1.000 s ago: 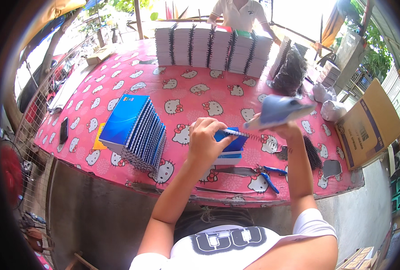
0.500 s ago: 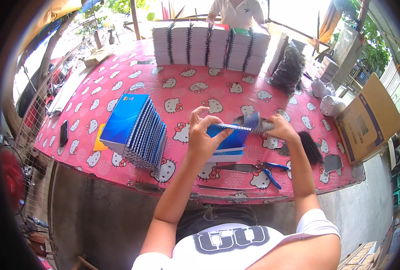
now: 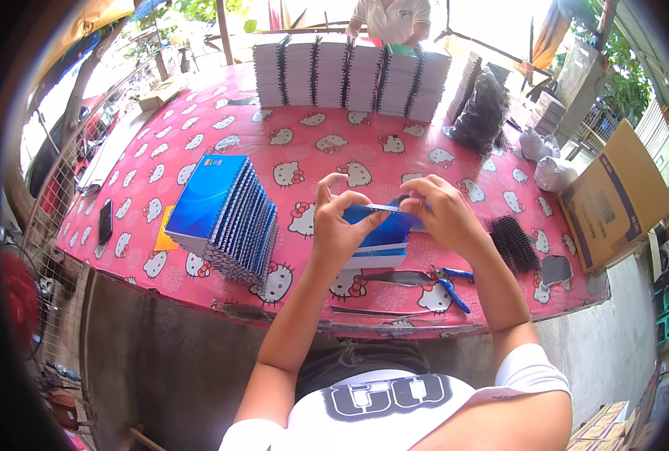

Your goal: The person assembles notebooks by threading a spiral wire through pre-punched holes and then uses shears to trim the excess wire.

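My left hand (image 3: 342, 218) pinches the upper edge of a blue-covered notebook (image 3: 379, 233) between thumb and fingers, tilting it up. Under it lie other blue books (image 3: 379, 257) with white page edges. My right hand (image 3: 443, 209) is at the right end of that raised edge, fingers bent together. A small dark piece shows at its fingertips; the rest of what it holds is hidden. To the left stands a tall stack of blue spiral-bound notebooks (image 3: 225, 218). Blue-handled pliers (image 3: 455, 295) lie by my right forearm, with black binding coils (image 3: 513, 244) beyond.
Tall stacks of spiral-bound books (image 3: 349, 75) line the far side, with a person (image 3: 393, 19) behind them. A black plastic bag (image 3: 481, 113), white bags (image 3: 554, 174) and a cardboard box (image 3: 609, 203) stand right. A phone (image 3: 106, 222) lies left on the pink tablecloth (image 3: 289, 139).
My right hand has moved left along the notebook's edge, close to my left hand. The blurred grey-dark thing it held out to the right is now mostly hidden. My left hand keeps its pinch.
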Available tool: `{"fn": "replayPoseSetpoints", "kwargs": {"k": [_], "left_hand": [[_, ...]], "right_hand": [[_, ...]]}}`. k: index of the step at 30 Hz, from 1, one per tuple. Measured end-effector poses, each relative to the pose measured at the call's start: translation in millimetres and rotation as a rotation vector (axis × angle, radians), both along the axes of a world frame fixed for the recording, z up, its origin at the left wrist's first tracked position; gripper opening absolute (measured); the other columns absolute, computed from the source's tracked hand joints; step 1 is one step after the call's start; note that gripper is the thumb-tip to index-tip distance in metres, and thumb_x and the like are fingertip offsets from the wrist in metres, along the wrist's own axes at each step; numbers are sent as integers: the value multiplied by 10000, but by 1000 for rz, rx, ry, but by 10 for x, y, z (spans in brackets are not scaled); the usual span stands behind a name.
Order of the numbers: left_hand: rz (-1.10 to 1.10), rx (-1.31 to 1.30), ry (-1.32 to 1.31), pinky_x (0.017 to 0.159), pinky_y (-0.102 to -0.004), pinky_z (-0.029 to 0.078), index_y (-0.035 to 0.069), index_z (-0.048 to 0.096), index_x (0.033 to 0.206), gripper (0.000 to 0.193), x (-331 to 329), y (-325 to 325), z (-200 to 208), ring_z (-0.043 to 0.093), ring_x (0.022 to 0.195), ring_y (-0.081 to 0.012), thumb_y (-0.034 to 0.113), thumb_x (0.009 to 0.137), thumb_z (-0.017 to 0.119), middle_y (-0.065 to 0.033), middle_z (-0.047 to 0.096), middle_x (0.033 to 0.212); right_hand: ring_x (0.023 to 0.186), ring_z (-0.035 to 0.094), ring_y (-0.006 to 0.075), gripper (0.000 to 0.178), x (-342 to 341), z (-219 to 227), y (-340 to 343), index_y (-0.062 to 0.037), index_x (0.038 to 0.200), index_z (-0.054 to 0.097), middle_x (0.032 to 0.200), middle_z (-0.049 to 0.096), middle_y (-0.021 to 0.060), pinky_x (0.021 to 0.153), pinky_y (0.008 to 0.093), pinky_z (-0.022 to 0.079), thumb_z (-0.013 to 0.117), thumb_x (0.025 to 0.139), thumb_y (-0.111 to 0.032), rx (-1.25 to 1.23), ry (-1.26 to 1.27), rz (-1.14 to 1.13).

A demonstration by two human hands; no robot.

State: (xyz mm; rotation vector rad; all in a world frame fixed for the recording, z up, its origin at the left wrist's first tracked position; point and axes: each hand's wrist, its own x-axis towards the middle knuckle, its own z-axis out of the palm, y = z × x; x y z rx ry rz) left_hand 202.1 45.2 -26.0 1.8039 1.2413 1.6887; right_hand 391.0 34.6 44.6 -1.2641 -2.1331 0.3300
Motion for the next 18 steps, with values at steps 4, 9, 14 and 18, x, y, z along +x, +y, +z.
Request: {"fn": "replayPoseSetpoints", "kwargs": {"k": [4, 9, 14, 18], "left_hand": [[-7, -51, -18, 801, -332, 491, 64, 704, 780, 285, 13, -18, -8, 555, 1034, -196, 219, 632, 893, -113, 496, 1205], [-10, -1, -18, 806, -336, 492, 66, 705, 782, 283, 19, 19, -33, 528, 1108, -213, 218, 635, 892, -113, 522, 1152], [-29, -30, -46, 805, -337, 492, 70, 708, 785, 275, 11, 4, -38, 526, 1113, -215, 211, 637, 891, -111, 535, 1133], [-1, 2, -17, 777, -324, 501, 71, 712, 795, 279, 10, 8, -47, 551, 1059, -201, 211, 634, 892, -111, 535, 1145]], "right_hand": [[844, 587, 307, 179, 36, -88, 50, -18, 831, 608, 835, 597, 115, 751, 421, 465, 725, 750, -126, 40, -63, 0], [834, 592, 302, 177, -13, -48, -34, -19, 828, 637, 828, 612, 118, 751, 414, 467, 740, 724, -119, 79, -15, -19], [850, 596, 303, 193, 1, -67, 6, -20, 854, 652, 831, 611, 116, 759, 400, 471, 743, 707, -105, -80, 80, 19], [852, 599, 306, 178, -34, -69, 1, -33, 885, 670, 811, 613, 121, 762, 403, 472, 723, 732, -107, -6, 54, -12]]}}
